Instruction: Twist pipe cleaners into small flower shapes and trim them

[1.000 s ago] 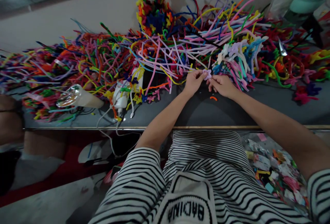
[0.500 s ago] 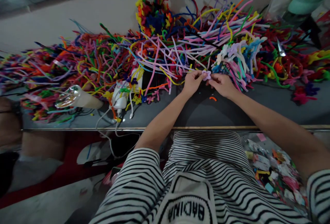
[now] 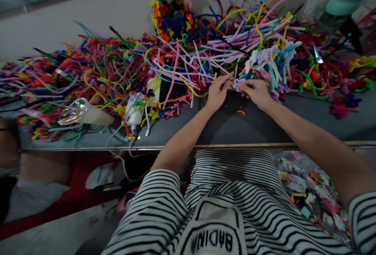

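Observation:
A small lilac pipe-cleaner flower [image 3: 237,84] with looped petals sits at the fingertips of my right hand [image 3: 257,93], pinched between thumb and fingers. Just left of it, my left hand [image 3: 217,92] has its fingers stretched out and apart, clear of the flower, and nothing shows in its grasp. Below the hands, a short orange pipe-cleaner scrap [image 3: 241,112] lies on the grey table [image 3: 229,129]. Right behind my right hand rises a bunch of pastel pipe-cleaner pieces [image 3: 266,61].
Heaped pipe cleaners [image 3: 111,65] run along the wall. Scissors [image 3: 319,61] with orange handles stick out at the right. A white power strip [image 3: 135,110] with cables and a plastic-covered cup [image 3: 96,114] stand at the left. Another person's leg [image 3: 44,167] shows at far left.
My left hand has come off the flower, its fingers lifting and straightening. The right hand keeps the flower and has shifted slightly right. The view has moved a little.

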`<state>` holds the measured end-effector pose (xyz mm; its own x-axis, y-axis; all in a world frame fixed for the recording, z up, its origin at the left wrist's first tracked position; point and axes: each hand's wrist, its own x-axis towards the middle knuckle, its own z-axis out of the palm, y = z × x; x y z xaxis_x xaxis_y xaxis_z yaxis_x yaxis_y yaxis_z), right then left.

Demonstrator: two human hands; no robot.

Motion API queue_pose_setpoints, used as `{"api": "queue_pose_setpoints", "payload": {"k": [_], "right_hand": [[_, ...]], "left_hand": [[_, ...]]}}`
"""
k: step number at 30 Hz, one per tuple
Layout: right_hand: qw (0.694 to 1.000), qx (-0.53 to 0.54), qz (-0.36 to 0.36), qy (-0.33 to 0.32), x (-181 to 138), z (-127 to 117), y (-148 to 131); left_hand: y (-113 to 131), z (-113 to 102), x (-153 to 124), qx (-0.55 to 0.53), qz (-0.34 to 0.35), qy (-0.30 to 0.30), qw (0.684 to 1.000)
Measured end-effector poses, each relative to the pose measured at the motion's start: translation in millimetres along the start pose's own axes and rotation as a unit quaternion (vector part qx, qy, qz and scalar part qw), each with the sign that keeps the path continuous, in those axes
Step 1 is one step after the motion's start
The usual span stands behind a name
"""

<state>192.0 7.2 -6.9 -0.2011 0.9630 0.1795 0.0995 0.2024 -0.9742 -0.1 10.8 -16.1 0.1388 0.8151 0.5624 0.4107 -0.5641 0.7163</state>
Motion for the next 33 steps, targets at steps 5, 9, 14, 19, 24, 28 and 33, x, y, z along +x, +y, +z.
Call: {"api": "queue_pose_setpoints", "payload": {"k": [5,9,14,19,24,28,33], "right_hand": [[0.994,0.021,0.025,-0.106,3.0,-6.4,-0.3],[0.983,0.002,0.028,-0.18,5.3,-13.5,-3.1],[0.976,-0.049,0.007,-0.211,6.5,-15.9,-4.8],[0.974,-0.16,-0.073,-0.143,2.3,-13.0,-7.5],[0.936,-0.297,-0.185,-0.048,-7.1,-7.8,-13.9],[0.939,-0.29,-0.186,-0.015,-8.8,-5.5,-13.2],[0.975,-0.186,-0.099,-0.07,0.2,-11.2,-4.9]], "left_hand": [[-4.6,-17.8,3.9,0.123,0.14,-0.08,0.979],[-6.7,-24.5,4.5,0.19,0.212,-0.104,0.953],[-6.2,-27.1,5.4,0.264,0.269,-0.127,0.917],[5.2,-19.1,-0.3,0.292,0.222,-0.139,0.92],[12.5,1.7,-7.0,0.184,0.027,-0.065,0.98],[9.7,9.2,-4.8,0.043,-0.105,-0.054,0.992],[3.1,-8.2,0.1,0.097,0.069,-0.07,0.99]]}}
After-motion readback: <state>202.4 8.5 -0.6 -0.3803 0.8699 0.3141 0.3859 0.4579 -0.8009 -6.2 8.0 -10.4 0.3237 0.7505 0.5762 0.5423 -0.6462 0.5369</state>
